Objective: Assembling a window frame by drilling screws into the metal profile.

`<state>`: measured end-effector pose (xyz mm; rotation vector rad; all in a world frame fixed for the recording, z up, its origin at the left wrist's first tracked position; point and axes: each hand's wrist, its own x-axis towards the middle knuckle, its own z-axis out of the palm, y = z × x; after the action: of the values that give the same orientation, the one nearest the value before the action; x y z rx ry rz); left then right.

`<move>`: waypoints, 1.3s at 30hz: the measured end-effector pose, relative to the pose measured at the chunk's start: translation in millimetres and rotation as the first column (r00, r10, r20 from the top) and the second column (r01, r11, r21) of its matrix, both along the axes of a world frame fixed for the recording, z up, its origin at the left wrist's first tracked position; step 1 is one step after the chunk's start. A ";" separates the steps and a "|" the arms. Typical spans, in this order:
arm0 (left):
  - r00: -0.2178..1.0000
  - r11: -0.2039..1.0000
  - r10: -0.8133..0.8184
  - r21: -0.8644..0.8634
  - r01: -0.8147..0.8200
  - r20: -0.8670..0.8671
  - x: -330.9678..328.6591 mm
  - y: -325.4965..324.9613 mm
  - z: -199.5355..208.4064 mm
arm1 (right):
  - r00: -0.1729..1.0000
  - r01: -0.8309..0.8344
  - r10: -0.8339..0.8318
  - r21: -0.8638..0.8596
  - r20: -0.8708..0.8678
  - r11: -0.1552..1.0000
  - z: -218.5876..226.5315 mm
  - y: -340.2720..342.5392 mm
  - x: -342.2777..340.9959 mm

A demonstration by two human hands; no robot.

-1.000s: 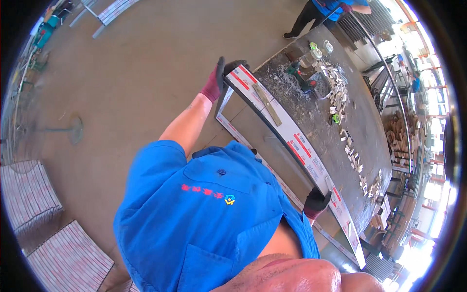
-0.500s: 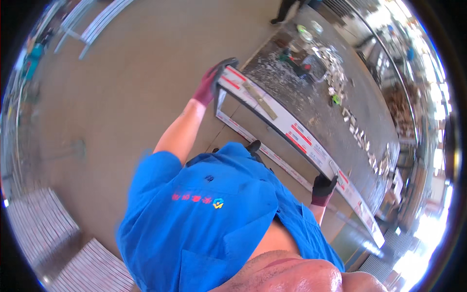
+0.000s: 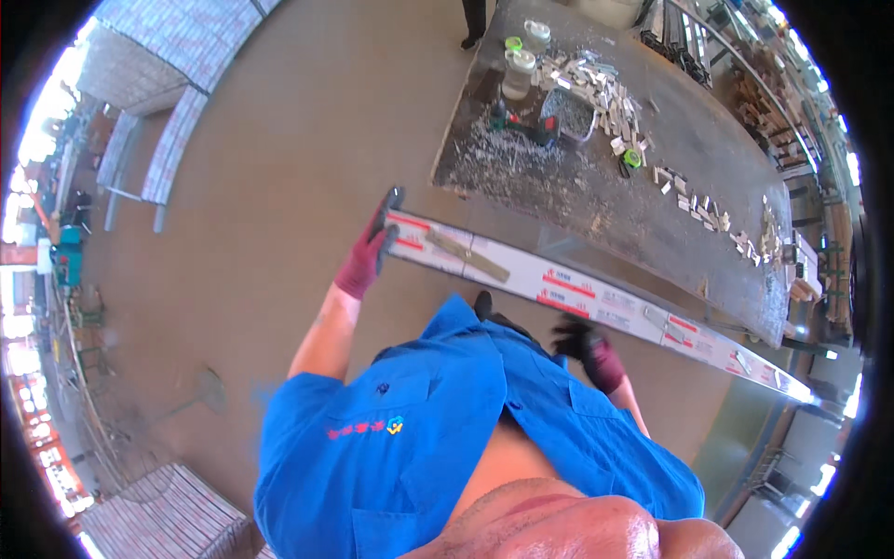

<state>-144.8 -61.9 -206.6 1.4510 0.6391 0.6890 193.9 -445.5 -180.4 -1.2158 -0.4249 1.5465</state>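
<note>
A long frame [image 3: 610,303], wrapped in white film with red print, stretches across in front of me beside the table. Its left end is gripped by my left hand [image 3: 375,244] in a maroon and dark glove. Metal strips, such as a handle-like plate [image 3: 468,256], lie along its upper face. My right hand [image 3: 587,349], in the same kind of glove, is just off the frame's near edge with blurred fingers that look spread; I see nothing in it.
On the dark table [image 3: 643,224] are metal offcuts [image 3: 605,98], a tray of small parts [image 3: 570,114], a power drill [image 3: 531,128], a green tape measure [image 3: 630,158] and a plastic jar [image 3: 518,74]. Wrapped stacks [image 3: 168,512] stand lower left. A person's leg [image 3: 473,23] shows at the top.
The frame has turned so its upper face shows flatter, and its left end has come down and left with my left hand. My right hand has come off its edge.
</note>
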 end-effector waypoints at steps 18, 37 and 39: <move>0.864 0.865 -0.494 0.048 0.500 -0.101 -27.7 84.3 32.8 | 0.849 0.510 -0.489 0.069 -0.203 0.857 -9.4 217.8 -196.1; 0.662 0.630 -0.624 0.234 0.741 -0.415 -146.3 264.1 -0.9 | 0.488 0.859 -0.871 0.207 -0.051 0.469 -83.9 313.3 -294.2; 0.609 0.564 -0.668 0.242 0.790 -0.428 -137.1 284.9 -27.5 | 0.486 0.854 -0.872 0.241 -0.051 0.462 -93.3 316.6 -289.2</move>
<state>-281.9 223.0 -234.1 2.0479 0.0229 -0.0981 -95.3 -128.9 -273.7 -1.0345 0.0171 0.5139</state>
